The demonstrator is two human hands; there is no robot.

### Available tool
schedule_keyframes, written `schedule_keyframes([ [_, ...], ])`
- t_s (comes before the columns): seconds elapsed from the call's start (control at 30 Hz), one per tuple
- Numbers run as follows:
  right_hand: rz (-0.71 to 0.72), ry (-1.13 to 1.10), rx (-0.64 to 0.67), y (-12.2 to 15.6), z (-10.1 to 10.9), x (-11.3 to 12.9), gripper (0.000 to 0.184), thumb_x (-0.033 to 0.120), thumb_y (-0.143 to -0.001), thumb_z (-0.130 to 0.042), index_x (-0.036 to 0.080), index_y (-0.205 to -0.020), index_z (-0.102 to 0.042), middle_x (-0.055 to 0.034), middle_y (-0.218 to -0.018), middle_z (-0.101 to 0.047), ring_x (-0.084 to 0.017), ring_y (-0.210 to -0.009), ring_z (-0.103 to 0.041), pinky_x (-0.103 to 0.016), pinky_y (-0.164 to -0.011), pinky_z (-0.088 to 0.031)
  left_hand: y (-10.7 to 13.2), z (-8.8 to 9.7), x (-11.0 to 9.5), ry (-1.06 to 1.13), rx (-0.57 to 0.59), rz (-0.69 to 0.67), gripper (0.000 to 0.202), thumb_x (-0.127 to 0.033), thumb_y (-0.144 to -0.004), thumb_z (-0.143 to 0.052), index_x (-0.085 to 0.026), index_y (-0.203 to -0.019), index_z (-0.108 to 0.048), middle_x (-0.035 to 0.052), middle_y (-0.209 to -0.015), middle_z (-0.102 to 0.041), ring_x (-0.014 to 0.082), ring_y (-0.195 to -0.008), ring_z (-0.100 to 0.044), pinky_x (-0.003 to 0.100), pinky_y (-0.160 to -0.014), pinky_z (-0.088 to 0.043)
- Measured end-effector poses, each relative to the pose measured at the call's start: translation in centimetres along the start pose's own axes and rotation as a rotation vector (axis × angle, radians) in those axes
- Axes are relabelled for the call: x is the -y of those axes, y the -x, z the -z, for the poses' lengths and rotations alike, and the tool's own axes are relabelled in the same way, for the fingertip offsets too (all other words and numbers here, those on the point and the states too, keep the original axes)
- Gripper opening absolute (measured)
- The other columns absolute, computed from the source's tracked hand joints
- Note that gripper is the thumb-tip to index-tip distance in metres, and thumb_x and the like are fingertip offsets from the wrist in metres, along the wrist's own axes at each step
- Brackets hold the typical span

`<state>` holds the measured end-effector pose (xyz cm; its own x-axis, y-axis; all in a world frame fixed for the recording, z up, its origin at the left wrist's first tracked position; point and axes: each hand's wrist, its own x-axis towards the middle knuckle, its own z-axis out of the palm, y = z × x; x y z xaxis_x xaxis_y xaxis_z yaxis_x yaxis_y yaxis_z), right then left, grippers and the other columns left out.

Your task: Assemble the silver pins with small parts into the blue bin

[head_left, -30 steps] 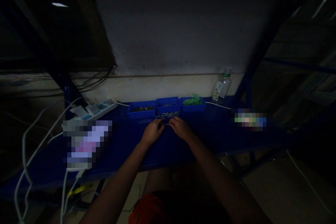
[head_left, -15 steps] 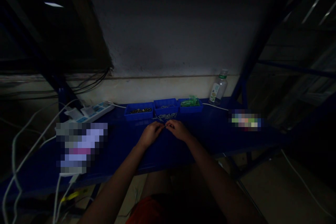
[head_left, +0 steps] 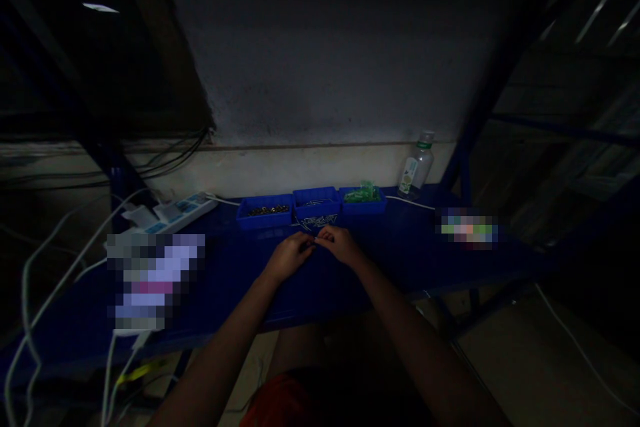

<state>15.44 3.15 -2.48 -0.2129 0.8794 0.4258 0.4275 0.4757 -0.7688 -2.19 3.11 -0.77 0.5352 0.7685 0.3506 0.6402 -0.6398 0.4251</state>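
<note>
My left hand (head_left: 291, 255) and my right hand (head_left: 340, 243) meet over the blue table (head_left: 320, 287), their fingertips almost touching. Both are closed in a pinch around a small, pale, thin metal piece (head_left: 316, 238), too small and dark to name exactly. Just beyond the fingers lies a loose pile of thin silvery metal pieces (head_left: 320, 220). Behind the pile stand three blue bins in a row. The left bin (head_left: 265, 219) holds small brassy parts, the middle bin (head_left: 316, 207) thin silvery pieces, and the right bin (head_left: 363, 205) green plastic pieces.
A clear plastic bottle (head_left: 417, 167) stands by the wall at the back right. On the left are a white power strip (head_left: 185, 213) with plugs, white cables (head_left: 30, 320) and a blurred-out object (head_left: 160, 280). Another blurred-out object (head_left: 467, 227) lies on the right.
The fingers have shifted slightly around the small metal piece. Both hands stay in nearly the same place, and the bins and the pile look unchanged.
</note>
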Motion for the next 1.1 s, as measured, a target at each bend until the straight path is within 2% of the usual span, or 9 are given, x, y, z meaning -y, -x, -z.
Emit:
schedule_keyframes([
  [0.17,0.011,0.015,0.008,0.1,0.0,0.4,0.016,0.032,-0.074,-0.057,0.017,-0.076,-0.059,0.0,-0.071,-0.061,-0.01,-0.063,-0.055,-0.02,-0.059,-0.042,0.0,0.2,-0.2,0.003,0.029,-0.008,0.019,-0.03,-0.08,-0.046,-0.02,-0.09,-0.059,0.0027,-0.082,-0.056,0.0144,-0.074,-0.053,0.024,-0.066,-0.04],
  [0.37,0.009,0.028,-0.002,0.1,0.0,0.4,0.015,0.032,-0.074,-0.057,0.017,-0.077,-0.06,-0.0003,-0.072,-0.062,-0.01,-0.065,-0.057,-0.02,-0.061,-0.043,-0.1,0.2,-0.2,0.027,-0.062,0.022,0.021,-0.031,-0.08,-0.046,-0.02,-0.092,-0.06,0.0034,-0.085,-0.057,0.0146,-0.075,-0.053,0.024,-0.067,-0.04],
  [0.57,-0.015,0.007,0.03,0.2,0.0,0.6,0.014,0.031,-0.074,-0.058,0.018,-0.077,-0.062,-0.0003,-0.073,-0.065,-0.011,-0.067,-0.059,-0.021,-0.062,-0.044,0.1,0.3,-0.5,0.043,-0.021,-0.004,0.019,-0.03,-0.079,-0.047,-0.02,-0.086,-0.062,0.0028,-0.08,-0.058,0.0142,-0.071,-0.054,0.024,-0.066,-0.041],
  [0.77,0.026,0.003,0.048,0.4,0.3,1.2,0.022,0.037,-0.077,-0.053,0.019,-0.08,-0.065,-0.0005,-0.077,-0.066,-0.012,-0.07,-0.059,-0.022,-0.066,-0.043,0.0,0.2,-0.2,0.086,-0.055,0.011,0.02,-0.03,-0.079,-0.047,-0.019,-0.085,-0.063,0.0032,-0.081,-0.06,0.0145,-0.073,-0.055,0.024,-0.067,-0.041],
  [0.87,0.064,-0.006,0.03,0.3,0.3,1.2,0.023,0.034,-0.081,-0.047,0.019,-0.083,-0.064,-0.0012,-0.08,-0.066,-0.012,-0.074,-0.059,-0.022,-0.068,-0.043,-0.1,0.3,0.0,0.138,-0.098,0.02,0.021,-0.031,-0.079,-0.047,-0.017,-0.083,-0.063,0.0033,-0.081,-0.06,0.0142,-0.073,-0.055,0.024,-0.068,-0.041],
  [1.0,0.021,-0.029,0.009,0.2,0.1,0.9,0.021,0.028,-0.077,-0.052,0.016,-0.092,-0.062,-0.0032,-0.084,-0.065,-0.012,-0.074,-0.059,-0.023,-0.069,-0.044,-0.2,0.6,0.1,0.206,-0.166,0.05,0.023,-0.032,-0.079,-0.048,-0.015,-0.085,-0.063,0.0039,-0.08,-0.061,0.0134,-0.071,-0.054,0.024,-0.067,-0.042],
  [1.1,0.007,-0.032,0.047,0.1,0.1,0.8,0.018,0.028,-0.076,-0.053,0.016,-0.088,-0.062,-0.0025,-0.082,-0.065,-0.012,-0.073,-0.059,-0.023,-0.068,-0.044,-0.2,0.7,-0.1,0.236,-0.17,0.047,0.025,-0.035,-0.079,-0.049,-0.015,-0.084,-0.063,0.0041,-0.079,-0.06,0.0131,-0.07,-0.054,0.024,-0.066,-0.042],
])
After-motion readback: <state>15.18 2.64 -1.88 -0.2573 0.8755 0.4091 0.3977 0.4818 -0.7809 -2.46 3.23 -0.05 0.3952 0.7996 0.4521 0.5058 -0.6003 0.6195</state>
